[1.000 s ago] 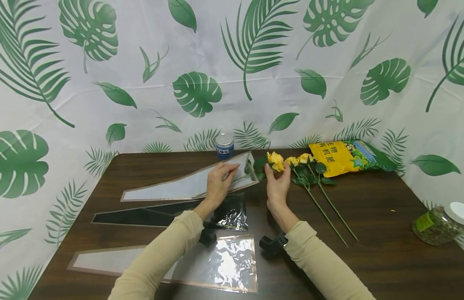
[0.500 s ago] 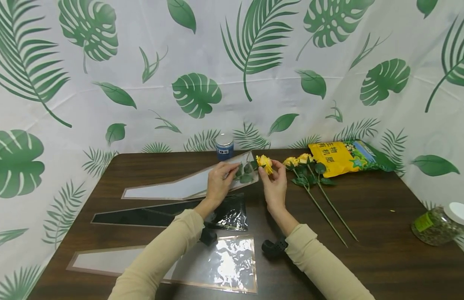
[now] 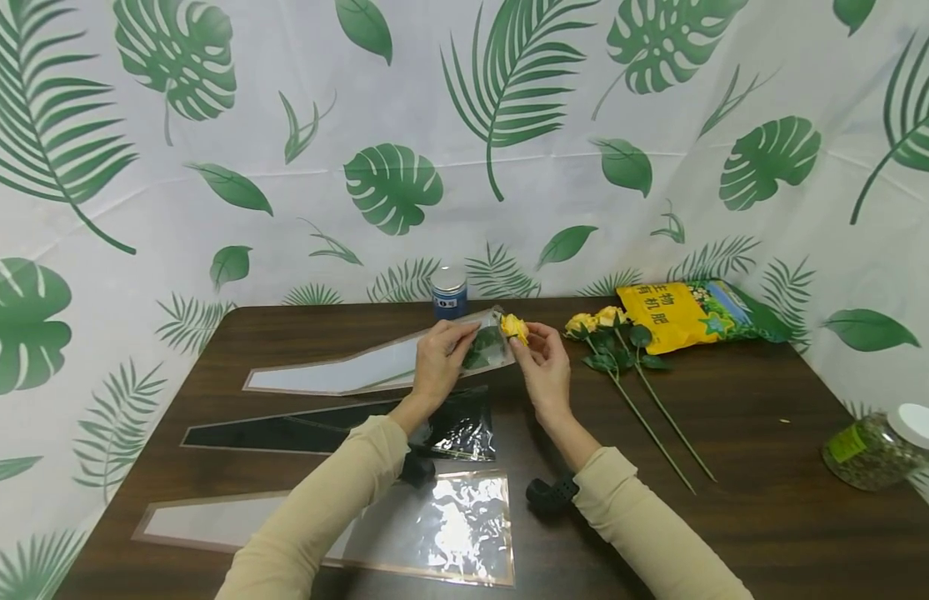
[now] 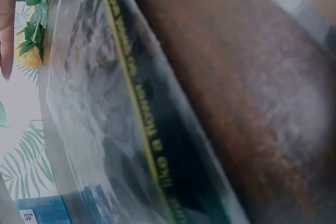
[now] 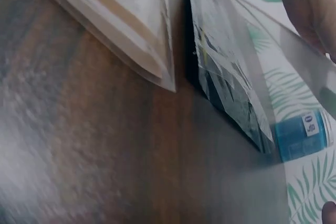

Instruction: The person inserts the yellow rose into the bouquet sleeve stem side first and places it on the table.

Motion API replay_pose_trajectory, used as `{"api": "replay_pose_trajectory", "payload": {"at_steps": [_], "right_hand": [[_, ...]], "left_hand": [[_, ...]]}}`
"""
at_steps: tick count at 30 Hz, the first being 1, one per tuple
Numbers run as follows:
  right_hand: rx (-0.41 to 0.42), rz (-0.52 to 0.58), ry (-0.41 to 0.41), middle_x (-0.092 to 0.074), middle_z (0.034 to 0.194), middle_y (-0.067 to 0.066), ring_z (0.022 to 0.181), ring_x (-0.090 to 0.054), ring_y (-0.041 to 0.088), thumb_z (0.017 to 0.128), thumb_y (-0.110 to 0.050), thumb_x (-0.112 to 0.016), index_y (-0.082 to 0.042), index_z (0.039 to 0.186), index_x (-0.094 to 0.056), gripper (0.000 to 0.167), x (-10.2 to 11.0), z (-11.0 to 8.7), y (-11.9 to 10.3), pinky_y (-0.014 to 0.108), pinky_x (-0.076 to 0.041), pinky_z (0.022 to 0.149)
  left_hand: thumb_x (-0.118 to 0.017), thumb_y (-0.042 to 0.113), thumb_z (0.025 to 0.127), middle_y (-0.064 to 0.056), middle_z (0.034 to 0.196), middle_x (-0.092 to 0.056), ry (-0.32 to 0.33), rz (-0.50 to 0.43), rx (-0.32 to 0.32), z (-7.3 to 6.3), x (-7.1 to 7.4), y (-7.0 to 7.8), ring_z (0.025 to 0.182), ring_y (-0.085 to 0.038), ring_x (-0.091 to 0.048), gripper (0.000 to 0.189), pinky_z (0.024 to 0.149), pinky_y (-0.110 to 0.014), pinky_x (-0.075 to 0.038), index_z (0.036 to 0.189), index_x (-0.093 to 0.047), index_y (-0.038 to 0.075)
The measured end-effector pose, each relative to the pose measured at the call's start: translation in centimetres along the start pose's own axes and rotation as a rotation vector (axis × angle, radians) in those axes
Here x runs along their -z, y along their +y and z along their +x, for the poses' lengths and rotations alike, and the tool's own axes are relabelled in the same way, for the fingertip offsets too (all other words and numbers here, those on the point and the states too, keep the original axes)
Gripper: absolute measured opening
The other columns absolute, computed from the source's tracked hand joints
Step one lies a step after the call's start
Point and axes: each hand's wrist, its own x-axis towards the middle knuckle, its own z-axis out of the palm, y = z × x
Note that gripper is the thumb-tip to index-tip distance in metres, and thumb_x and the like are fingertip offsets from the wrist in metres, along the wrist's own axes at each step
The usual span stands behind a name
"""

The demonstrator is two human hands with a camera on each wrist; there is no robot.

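My left hand [image 3: 439, 358] pinches the upper edge of a tapered clear-and-white flower sleeve [image 3: 299, 379]. My right hand [image 3: 545, 371] holds a yellow rose [image 3: 513, 328] by its bloom, with finger and thumb at the petals. The bloom stands at the wide mouth of the sleeve. Green leaves [image 3: 482, 348] of this rose show through the clear film, and its stem is hard to make out inside. Below lie a black flower sleeve [image 3: 322, 425] and another clear-and-white sleeve [image 3: 419, 525]. The left wrist view shows printed lettering on the black sleeve [image 4: 152, 114].
Two more yellow roses [image 3: 595, 321] with long stems lie to the right, beside a yellow bag [image 3: 681, 317]. A blue can [image 3: 449, 293] stands behind the sleeve. At the right edge a white-lidded jar [image 3: 880, 446] lies tilted on the brown table [image 3: 734, 533].
My right hand has moved left with the rose, taking its leaves further into the sleeve and its bloom to the mouth. My left hand has stayed at the sleeve's edge.
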Motion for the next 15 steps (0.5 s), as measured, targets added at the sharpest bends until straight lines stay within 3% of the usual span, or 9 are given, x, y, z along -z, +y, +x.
{"api": "replay_pose_trajectory", "payload": {"at_steps": [6,10,15], "right_hand": [[-0.038,-0.033,-0.077,-0.057,0.118,0.019,0.105,-0.055,0.02,0.095,-0.016,-0.057,0.002,0.122,-0.053,0.033,-0.04,-0.33,-0.2,0.015,-0.045,0.082],[-0.064,-0.067,-0.146,-0.049,0.129,0.018,0.117,-0.052,0.031,0.091,-0.016,-0.062,0.0,0.128,-0.046,0.043,-0.29,-0.63,-0.2,0.029,-0.043,0.09],[-0.068,-0.038,-0.152,-0.047,0.134,0.02,0.126,-0.045,0.034,0.087,-0.01,-0.066,0.002,0.128,-0.046,0.047,-0.47,-0.68,-0.05,0.043,-0.037,0.1]], "left_hand": [[-0.068,0.007,0.085,-0.007,0.081,-0.066,0.014,0.008,0.012,0.16,-0.08,0.12,0.066,-0.016,-0.056,0.014,0.058,-0.025,-0.043,0.097,-0.074,0.005],[-0.068,0.008,0.085,-0.007,0.08,-0.065,0.009,0.021,0.017,0.34,-0.16,0.35,0.065,-0.016,-0.053,0.014,0.058,-0.025,-0.041,0.098,-0.074,0.006],[-0.068,0.008,0.085,-0.008,0.08,-0.064,0.013,0.027,0.006,0.5,-0.15,0.81,0.064,-0.017,-0.052,0.015,0.058,-0.027,-0.04,0.099,-0.074,0.006]]}}
